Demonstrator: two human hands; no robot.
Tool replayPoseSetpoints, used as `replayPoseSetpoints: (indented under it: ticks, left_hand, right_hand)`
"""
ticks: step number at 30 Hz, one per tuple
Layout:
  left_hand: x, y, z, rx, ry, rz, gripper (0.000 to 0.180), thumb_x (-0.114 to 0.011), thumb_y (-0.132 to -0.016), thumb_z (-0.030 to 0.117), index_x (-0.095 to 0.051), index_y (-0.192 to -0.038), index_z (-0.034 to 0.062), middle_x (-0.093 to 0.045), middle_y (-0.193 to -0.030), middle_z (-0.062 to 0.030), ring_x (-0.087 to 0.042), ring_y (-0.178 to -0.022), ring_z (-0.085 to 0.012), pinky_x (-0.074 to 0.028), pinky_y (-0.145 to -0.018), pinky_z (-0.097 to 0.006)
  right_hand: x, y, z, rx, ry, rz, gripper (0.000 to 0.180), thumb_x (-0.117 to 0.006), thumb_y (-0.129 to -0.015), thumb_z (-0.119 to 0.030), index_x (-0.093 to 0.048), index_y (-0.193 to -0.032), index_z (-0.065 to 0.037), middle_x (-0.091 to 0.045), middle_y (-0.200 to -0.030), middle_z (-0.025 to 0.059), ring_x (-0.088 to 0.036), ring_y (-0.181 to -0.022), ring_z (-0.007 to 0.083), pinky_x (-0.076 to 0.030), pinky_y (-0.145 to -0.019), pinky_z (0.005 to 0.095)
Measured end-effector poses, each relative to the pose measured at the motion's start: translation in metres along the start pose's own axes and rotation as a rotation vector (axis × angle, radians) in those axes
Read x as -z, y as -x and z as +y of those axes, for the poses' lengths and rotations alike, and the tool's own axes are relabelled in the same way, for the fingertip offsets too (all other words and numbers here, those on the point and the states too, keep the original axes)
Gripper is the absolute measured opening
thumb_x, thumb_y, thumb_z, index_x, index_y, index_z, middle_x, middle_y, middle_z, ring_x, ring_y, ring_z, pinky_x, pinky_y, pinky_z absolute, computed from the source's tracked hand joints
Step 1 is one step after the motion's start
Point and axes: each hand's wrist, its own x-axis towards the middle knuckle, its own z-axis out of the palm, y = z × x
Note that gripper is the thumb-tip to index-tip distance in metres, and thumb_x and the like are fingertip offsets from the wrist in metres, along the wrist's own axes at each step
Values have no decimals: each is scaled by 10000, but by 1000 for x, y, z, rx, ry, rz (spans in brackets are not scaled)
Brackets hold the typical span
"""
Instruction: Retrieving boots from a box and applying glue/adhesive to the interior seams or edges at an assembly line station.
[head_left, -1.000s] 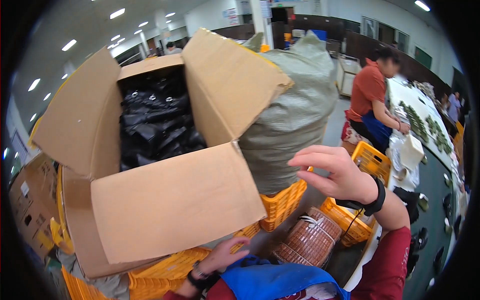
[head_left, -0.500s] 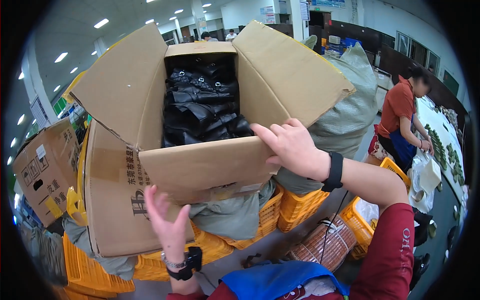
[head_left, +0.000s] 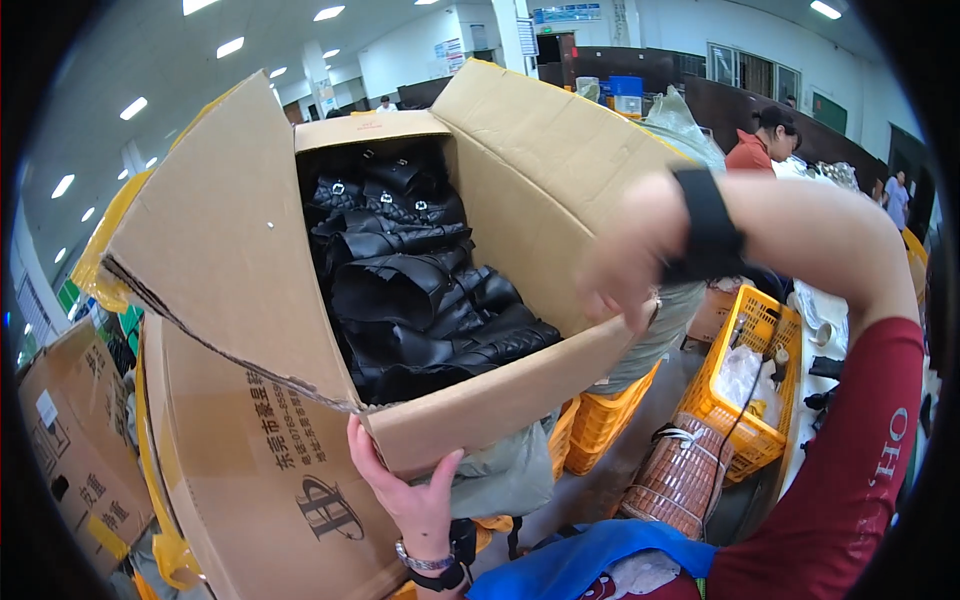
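A big brown cardboard box [head_left: 250, 480] stands open in front of me, its flaps spread and tilted toward me. Inside lie several black leather pieces with small metal buckles [head_left: 410, 290]. My left hand [head_left: 405, 490] presses flat against the underside of the near flap, fingers spread. My right hand [head_left: 625, 265], blurred, with a black band on the wrist, reaches over the right side flap and touches its inner face.
Yellow plastic crates [head_left: 745, 390] stand right and under the box. A grey sack [head_left: 690, 140] rises behind the box. A woven brown basket [head_left: 680, 480] sits on the floor. Another cardboard box [head_left: 70, 450] is at left. A person in a red shirt [head_left: 760, 145] works at the back right.
The box has swung closer and tipped further toward me, showing more of the black pieces. My left hand rose to the near flap; my right hand moved to the right flap.
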Motion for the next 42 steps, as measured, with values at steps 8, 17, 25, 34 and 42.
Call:
replayPoseSetpoints:
  ticks: [8,17,25,34,42]
  left_hand:
    - [4,3,-1,-34,-64,-33,981,-847,-584,191,-256,-1349,29,-272,-1401,-225,-314,-1283,-386,-282,-1048,-448]
    - [4,7,-21,-38,-144,-67,1113,-817,-610,75,-70,-1432,11,-221,-1409,-206,-307,-1282,-311,-300,-1047,-415]
    - [-14,11,-12,133,109,49,935,-744,-681,37,-150,-1403,14,-320,-1358,-211,-378,-1238,-285,-364,-1007,-402]
    - [-9,18,-24,111,75,2,1114,-784,-608,-8,-39,-1435,36,-254,-1382,-199,-348,-1253,-295,-331,-1033,-403]
    - [-14,13,-27,89,-3,44,1116,-860,-573,170,-123,-1398,23,-175,-1388,-196,-253,-1303,-349,-237,-1075,-465]
  right_hand:
    - [108,-101,54,-454,452,511,1225,-869,-439,-483,-251,-1401,-44,-595,-1106,198,-591,-1021,343,-481,-802,401]
    - [26,-214,81,-91,-40,945,1371,-844,-423,-562,-71,-1459,-108,-194,-1471,208,-244,-1340,360,-263,-1036,529]
    - [71,-218,117,265,-76,1034,1101,-847,-500,-381,-252,-1398,-153,-512,-1249,184,-517,-1135,336,-404,-956,381]
    - [61,-266,125,167,-42,1244,1042,-835,-503,-459,-350,-1343,-78,-463,-1270,178,-431,-1197,350,-362,-1014,411]
    - [68,-234,100,160,-229,1319,453,-707,-649,-290,-630,-1016,-35,-647,-890,199,-614,-896,362,-489,-799,407]
